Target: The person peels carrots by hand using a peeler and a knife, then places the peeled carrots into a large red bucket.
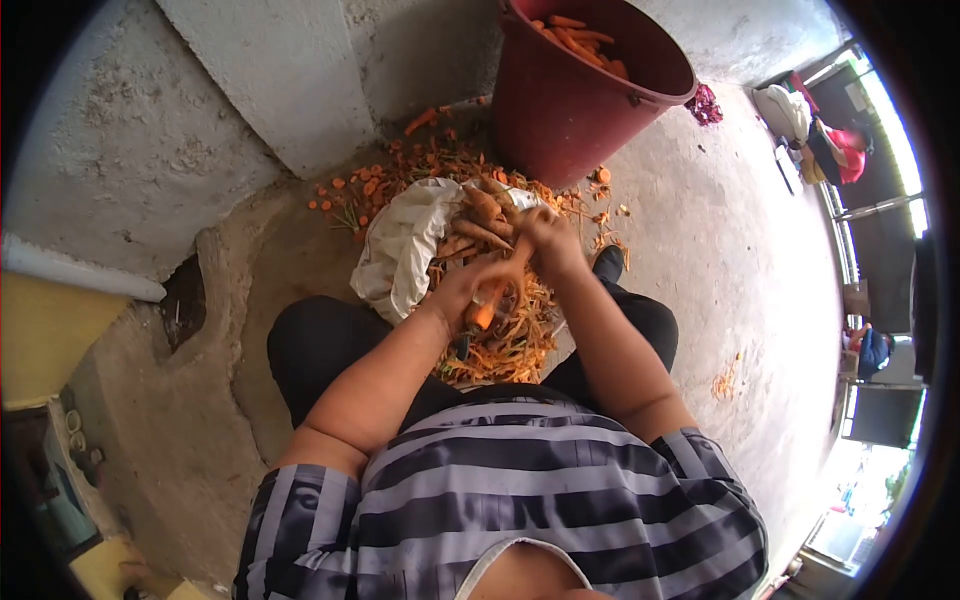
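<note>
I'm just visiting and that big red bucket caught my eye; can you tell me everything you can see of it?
The bucket is deep, dark red and looks like plastic, with a slightly dull, scuffed side narrowing towards its base and a thick, rolled rim. It stands on the concrete floor, beyond the person's hands, which do not touch it. Orange carrots lie inside; how deep they go is hidden. Carrot scraps are scattered around its base.

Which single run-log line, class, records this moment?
left hand holds carrot | right hand beside it, blurred, grip unclear | open sack: brownish carrots | red bucket: orange carrots | peelings heaped between legs | carrot slices on floor
</note>
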`<state>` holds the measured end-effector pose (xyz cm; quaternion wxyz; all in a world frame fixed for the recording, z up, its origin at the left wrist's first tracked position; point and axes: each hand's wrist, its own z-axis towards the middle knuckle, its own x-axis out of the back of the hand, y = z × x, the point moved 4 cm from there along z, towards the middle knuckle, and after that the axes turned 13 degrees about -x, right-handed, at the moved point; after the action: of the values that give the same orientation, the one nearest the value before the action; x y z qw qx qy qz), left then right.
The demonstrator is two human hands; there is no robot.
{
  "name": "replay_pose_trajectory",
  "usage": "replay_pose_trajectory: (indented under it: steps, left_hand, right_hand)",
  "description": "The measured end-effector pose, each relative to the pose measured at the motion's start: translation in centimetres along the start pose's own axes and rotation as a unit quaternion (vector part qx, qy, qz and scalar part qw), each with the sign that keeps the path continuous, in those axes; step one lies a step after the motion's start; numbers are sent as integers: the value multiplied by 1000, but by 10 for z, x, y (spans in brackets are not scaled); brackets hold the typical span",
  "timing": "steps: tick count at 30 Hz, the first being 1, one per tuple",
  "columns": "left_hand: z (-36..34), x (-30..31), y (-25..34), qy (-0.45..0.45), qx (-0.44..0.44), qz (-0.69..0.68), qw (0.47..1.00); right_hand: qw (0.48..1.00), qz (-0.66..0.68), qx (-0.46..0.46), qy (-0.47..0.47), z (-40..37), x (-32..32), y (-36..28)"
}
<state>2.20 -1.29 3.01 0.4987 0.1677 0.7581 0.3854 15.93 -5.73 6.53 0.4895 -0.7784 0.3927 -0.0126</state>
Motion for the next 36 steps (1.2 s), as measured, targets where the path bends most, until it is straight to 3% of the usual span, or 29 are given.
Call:
replay_pose_trajectory:
  steps: [2,5,10,11,12,14,16,18,20,21,23,24,27,30,33,34,36]
  left_hand:
    - [-1,-2,-6,36,137,-137,980]
    - [1,-1,-9,16,153,-192,969]
    - [1,5,-6,41,97,-104,989]
    - [-1,0,0,49,87,-77,992]
    - [-3,-4,4,56,77,-50,994]
    - [0,-4,-9,10,141,-156,978]
    - [0,-5,-13,-7,172,-214,962]
    - [1,-3,-13,5,173,-225,959]
    - [-6,-13,9,52,130,-116,983]
    - [-8,-16,17,74,108,-60,990]
    - [-4,-15,13,34,66,-57,996]
    - [-2,-12,9,14,45,-56,997]
    - [8,6,-11,35,117,-137,983]
    - [4,4,-8,44,142,-114,982]
    - [11,17,-24,-1,152,-205,967]
    - [9,16,-21,22,141,-163,976]
    - [6,9,-11,66,117,-76,988]
  right_hand:
    - [993,40,65,95,27,38,-21]
    - [990,29,77,114,25,52,-40]
    - [995,46,48,-79,-38,-40,-12]
    - [998,-6,30,-61,-25,-30,-4]
    - [1000,-7,21,14,-14,-17,-7]
    - [987,-9,4,163,6,14,-23]
    - [973,-40,104,203,29,50,-41]
    - [988,33,79,132,24,46,-43]
    - [993,37,25,108,-17,-1,-44]
    - [998,40,27,34,-22,-14,-27]
    - [996,-2,36,-84,-30,-36,-9]
    - [998,3,29,-52,-20,-26,-7]
    - [997,17,13,77,17,18,-17]
    - [983,-36,92,156,30,48,-40]
    - [993,32,60,101,-4,12,-42]
    - [995,50,66,53,-9,2,-27]
    - [992,-42,46,-114,-26,-27,-7]
